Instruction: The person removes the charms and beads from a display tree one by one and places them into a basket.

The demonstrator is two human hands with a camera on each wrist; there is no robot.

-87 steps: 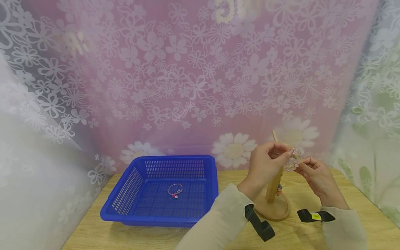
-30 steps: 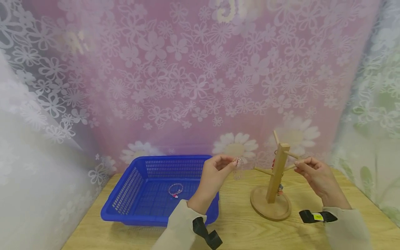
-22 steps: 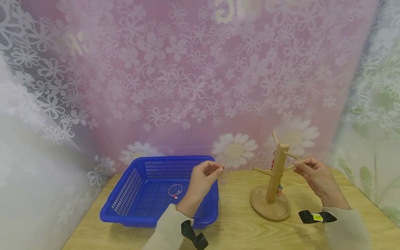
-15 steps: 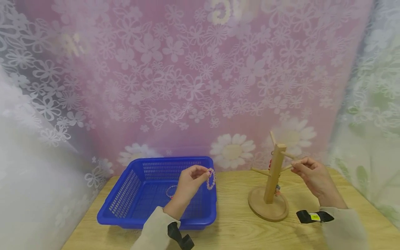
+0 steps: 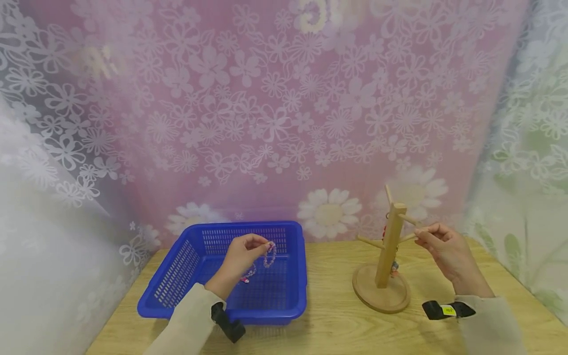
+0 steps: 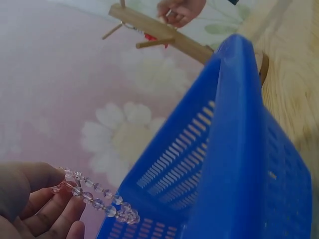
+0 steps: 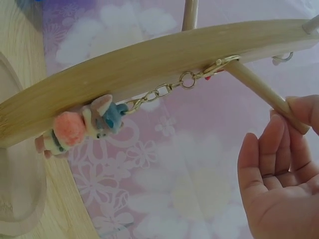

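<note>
My left hand [image 5: 240, 259] pinches a clear pink beaded bracelet [image 5: 269, 255] between thumb and fingers, and the loop hangs over the blue basket [image 5: 296, 276]. In the left wrist view the round beads [image 6: 97, 203] dangle from the fingertips beside the basket wall. A second bracelet [image 5: 246, 279] with a pink-red charm lies in the basket, partly hidden by my left hand. On the right, my right hand [image 5: 448, 251] pinches the end of a peg [image 7: 266, 94] on the wooden stand [image 5: 390, 251]. A figure keychain [image 7: 82, 124] hangs by its gold chain from that peg.
The stand's round base [image 5: 361, 296] rests on the wood-grain table [image 5: 333, 315], right of the basket. Other pegs [image 5: 370, 241] stick out from its post, and something red [image 5: 384, 232] hangs behind it. A flowered curtain [image 5: 266, 123] closes off the back.
My left hand has carried the bracelet away from the stand, leftward and down, to above the basket. My right hand stays at the peg.
</note>
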